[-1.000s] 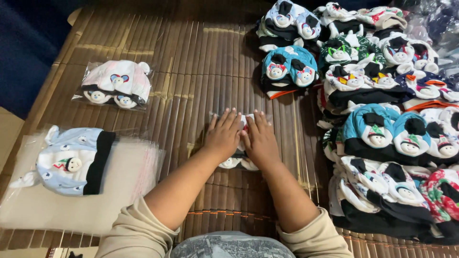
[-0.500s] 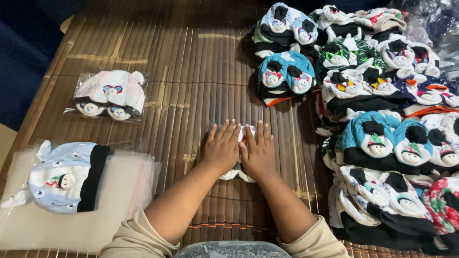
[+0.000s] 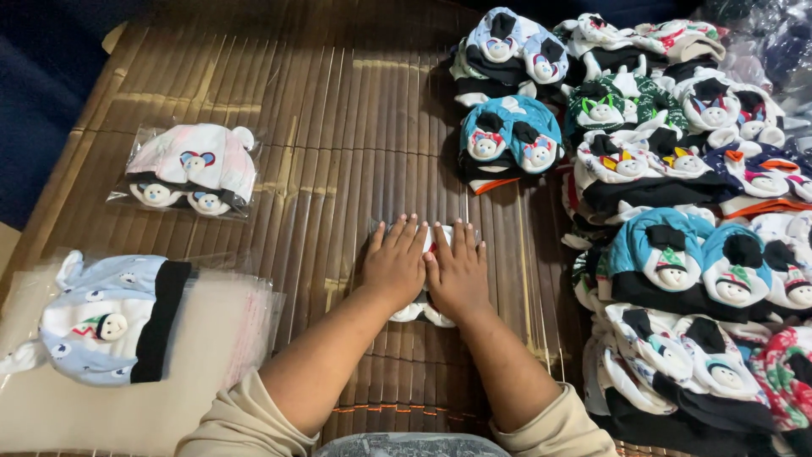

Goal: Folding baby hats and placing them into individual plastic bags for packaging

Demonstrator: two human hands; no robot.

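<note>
Bagged baby hat (image 3: 421, 311) under both hands: mostly hidden; only a strip of clear wrap beyond the fingertips and two small white trims below the wrists show, so colour and pattern cannot be told. It lies mid-mat on the brown slatted bamboo mat (image 3: 338, 127).

Left hand (image 3: 394, 266) and right hand (image 3: 457, 271): two, flat, palms down, fingers spread, side by side and touching, pressing on the item, not closed around it.

Bagged white hat with heart motif (image 3: 190, 169): one, far left, well apart.

Pale blue hat with black band (image 3: 106, 317): one, near left, resting on a stack of clear bags (image 3: 245, 326); the number of bags is indistinct.

Unbagged hats in heaped pile (image 3: 677, 195): right side, overlapping, cut off by the frame edge; exact count cannot be made out.
</note>
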